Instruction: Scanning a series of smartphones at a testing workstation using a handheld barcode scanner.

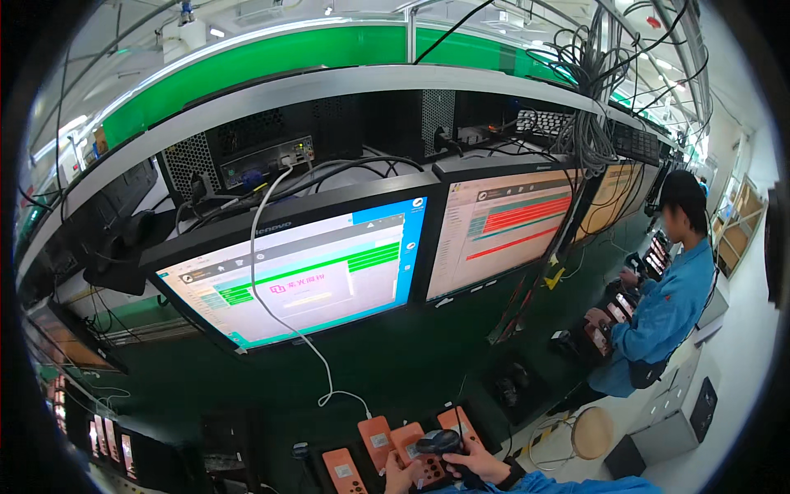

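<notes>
The right hand [487,466] has its grip closed around a black handheld scanner [439,443], which is above an orange phone [404,436] near the lower edge of the view. The left hand [401,476] is at the left side of this phone; I cannot tell if its grip pinches it. Other orange phones [342,472] lie close by on the dark green desk [276,379], and a white cable [322,362] runs to one of them. Behind the phones are lit monitors [309,284].
</notes>
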`<state>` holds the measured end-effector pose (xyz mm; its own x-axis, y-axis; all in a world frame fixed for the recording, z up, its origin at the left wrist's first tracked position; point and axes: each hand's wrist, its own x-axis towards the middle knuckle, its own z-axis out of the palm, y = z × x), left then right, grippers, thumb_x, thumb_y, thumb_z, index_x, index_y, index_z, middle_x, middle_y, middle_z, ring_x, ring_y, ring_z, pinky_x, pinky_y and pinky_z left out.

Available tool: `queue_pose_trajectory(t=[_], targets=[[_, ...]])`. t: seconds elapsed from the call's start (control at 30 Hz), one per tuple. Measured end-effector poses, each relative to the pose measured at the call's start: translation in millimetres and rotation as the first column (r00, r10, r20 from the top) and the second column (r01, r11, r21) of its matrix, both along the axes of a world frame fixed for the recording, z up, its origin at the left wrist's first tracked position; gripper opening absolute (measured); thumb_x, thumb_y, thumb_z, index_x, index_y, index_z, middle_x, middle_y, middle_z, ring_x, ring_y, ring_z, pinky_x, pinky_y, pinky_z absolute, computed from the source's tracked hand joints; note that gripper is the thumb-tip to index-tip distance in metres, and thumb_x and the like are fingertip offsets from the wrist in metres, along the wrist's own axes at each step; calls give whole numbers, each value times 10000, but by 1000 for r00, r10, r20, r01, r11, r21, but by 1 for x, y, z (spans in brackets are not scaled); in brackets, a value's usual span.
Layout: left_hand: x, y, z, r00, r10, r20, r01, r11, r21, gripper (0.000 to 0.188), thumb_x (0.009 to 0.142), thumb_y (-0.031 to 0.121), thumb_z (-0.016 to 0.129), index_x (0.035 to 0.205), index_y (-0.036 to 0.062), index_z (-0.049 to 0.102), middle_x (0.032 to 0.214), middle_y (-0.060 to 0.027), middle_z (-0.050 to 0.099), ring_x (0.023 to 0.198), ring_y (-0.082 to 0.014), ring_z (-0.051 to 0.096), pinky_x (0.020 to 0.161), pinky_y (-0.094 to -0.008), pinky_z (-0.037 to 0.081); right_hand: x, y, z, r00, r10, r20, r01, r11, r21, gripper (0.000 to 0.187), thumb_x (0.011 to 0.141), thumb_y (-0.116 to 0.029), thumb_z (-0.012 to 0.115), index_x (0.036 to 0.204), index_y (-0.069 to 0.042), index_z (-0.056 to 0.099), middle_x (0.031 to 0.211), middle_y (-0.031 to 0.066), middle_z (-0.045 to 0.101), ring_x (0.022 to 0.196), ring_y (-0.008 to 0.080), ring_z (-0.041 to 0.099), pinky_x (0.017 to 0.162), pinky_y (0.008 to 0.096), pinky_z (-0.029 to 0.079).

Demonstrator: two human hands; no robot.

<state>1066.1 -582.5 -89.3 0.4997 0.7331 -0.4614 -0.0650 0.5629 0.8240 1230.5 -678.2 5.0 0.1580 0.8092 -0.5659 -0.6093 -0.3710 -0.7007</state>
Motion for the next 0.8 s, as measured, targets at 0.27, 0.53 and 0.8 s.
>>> queue_pose_trajectory(t=[0.27,0.53,0.8], targets=[[9,5,21,997,2,-75,-6,998,-59,521,836,-16,615,1296,47,378,1028,-134,612,818,-210,652,639,-298,570,5,-1,5,999,-32,2,32,998,48,463,900,-75,637,1286,-101,383,1006,91,620,688,135,560,576,279,469],[9,1,-13,998,31,49,-27,997,-79,513,852,-26,590,1309,53,369,1001,-144,624,778,-216,664,590,-303,565,5,-4,4,999,-48,-8,49,998,45,444,896,-70,640,1277,-64,412,1018,82,624,699,124,563,576,267,478],[4,-3,-17,999,32,2,-32,998,-60,512,848,-13,602,1306,34,378,1049,-139,605,849,-217,652,651,-303,572,4,-8,-4,991,-77,-105,78,997,-1,351,901,-68,631,1208,-59,461,1019,78,629,704,123,570,569,267,477]])
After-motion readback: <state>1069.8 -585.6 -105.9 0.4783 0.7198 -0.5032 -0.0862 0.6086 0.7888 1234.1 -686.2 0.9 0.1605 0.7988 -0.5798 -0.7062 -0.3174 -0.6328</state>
